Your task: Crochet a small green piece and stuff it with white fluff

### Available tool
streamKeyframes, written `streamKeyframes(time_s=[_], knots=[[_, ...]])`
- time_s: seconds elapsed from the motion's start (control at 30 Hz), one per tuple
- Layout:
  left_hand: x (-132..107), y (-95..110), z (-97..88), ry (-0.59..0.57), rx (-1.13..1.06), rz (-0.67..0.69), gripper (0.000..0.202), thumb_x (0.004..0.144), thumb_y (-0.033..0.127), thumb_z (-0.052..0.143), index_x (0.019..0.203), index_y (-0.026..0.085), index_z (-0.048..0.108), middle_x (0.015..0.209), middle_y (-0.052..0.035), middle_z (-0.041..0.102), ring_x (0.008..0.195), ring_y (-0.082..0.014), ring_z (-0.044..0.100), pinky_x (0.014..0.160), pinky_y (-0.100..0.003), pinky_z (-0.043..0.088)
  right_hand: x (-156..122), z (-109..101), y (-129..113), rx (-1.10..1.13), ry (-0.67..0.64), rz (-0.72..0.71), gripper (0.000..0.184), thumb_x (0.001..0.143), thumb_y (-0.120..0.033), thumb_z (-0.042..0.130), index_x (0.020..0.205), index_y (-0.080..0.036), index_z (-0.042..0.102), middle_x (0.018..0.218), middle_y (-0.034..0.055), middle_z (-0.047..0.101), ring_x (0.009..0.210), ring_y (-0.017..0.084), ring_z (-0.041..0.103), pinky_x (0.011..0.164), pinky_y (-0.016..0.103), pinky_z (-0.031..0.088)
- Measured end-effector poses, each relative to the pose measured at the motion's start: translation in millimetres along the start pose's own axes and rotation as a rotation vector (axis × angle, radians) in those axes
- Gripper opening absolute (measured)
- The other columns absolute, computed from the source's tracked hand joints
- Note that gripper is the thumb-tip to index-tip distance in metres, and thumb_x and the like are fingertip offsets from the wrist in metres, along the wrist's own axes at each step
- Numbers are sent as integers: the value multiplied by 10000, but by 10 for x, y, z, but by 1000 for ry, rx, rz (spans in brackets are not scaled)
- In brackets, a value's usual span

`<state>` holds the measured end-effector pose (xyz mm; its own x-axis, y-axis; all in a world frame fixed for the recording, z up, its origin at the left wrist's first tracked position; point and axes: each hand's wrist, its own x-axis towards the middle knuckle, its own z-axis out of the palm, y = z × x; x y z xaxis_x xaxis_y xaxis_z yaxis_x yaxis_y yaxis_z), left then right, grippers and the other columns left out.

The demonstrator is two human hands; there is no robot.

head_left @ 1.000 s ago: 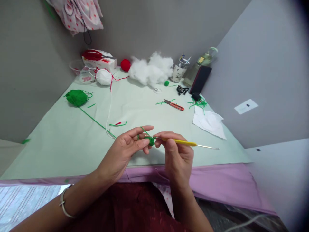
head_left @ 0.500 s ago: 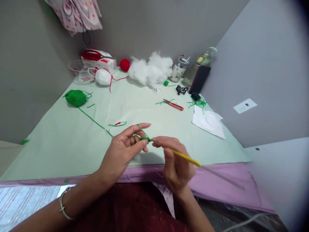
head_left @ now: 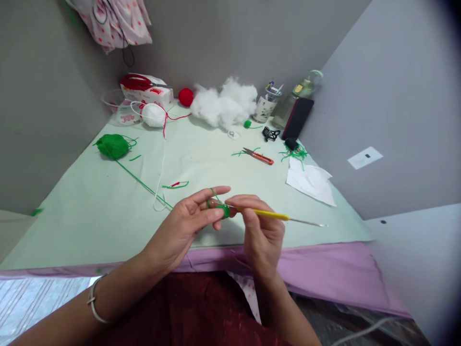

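Observation:
Between thumb and fingers, my left hand (head_left: 187, 218) pinches a small green crochet piece (head_left: 225, 210), and green yarn loops over its raised index finger. My right hand (head_left: 264, 230) is closed around a crochet hook (head_left: 270, 214) with a yellow handle and metal ends. The hook's left tip meets the green piece, while its other end points right, over the table's front edge. From my left hand a green strand runs back to the green yarn ball (head_left: 113, 146) at the table's left. Fingers hide part of the crochet piece.
On the table (head_left: 201, 168) lie orange-handled thread snips (head_left: 259, 156), a paper sheet (head_left: 309, 181), a black hair claw (head_left: 271, 134) and yarn scraps. Farther back are white stuffing (head_left: 225, 103), a red yarn ball (head_left: 186, 97), a white yarn ball (head_left: 154, 115), a phone (head_left: 298, 119) and a pen cup (head_left: 266, 105).
The right hand has turned the hook to lie flatter, its free end swinging up and inward. More of the green piece shows at the left fingertips.

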<state>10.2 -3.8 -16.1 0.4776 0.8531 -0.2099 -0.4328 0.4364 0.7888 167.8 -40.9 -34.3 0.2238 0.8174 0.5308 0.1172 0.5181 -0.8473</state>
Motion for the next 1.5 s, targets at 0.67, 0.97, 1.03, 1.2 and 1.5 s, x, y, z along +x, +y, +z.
streamKeyframes(time_s=[0.67,0.97,1.03,1.2,1.5], knots=[[7,-30,-9,26,101,51,279,841,269,872,1119,285,853,929,-2,780,923,-160,676,934,-280,490,-20,-4,54,131,28,132,173,1029,-255,647,1036,-279,818,966,22,783,816,150,685,758,314,563],[-16,-18,-30,54,155,53,316,854,299,863,1168,320,836,905,19,693,826,-111,605,803,-226,475,2,-58,69,313,14,194,209,1069,-303,578,1022,-245,772,945,23,811,746,136,739,714,296,616],[-20,-17,-38,55,168,68,322,855,298,861,1174,328,832,897,21,679,824,-112,606,810,-230,483,-5,-73,38,259,5,157,221,1082,-282,545,1038,-243,758,955,23,812,755,138,749,724,304,626],[-25,-54,-49,85,239,165,316,870,277,851,1177,347,825,847,35,649,809,-107,597,780,-212,484,-59,-105,-46,-145,-48,-84,265,1069,-150,507,1151,-254,737,1017,32,793,853,151,755,776,321,632],[-28,-32,9,66,-7,-19,450,815,269,898,1255,252,802,697,58,568,610,-62,442,672,-180,473,-133,-56,-2,-590,-113,-417,371,991,-67,596,1262,-274,741,1117,85,764,1025,216,743,825,354,635]])
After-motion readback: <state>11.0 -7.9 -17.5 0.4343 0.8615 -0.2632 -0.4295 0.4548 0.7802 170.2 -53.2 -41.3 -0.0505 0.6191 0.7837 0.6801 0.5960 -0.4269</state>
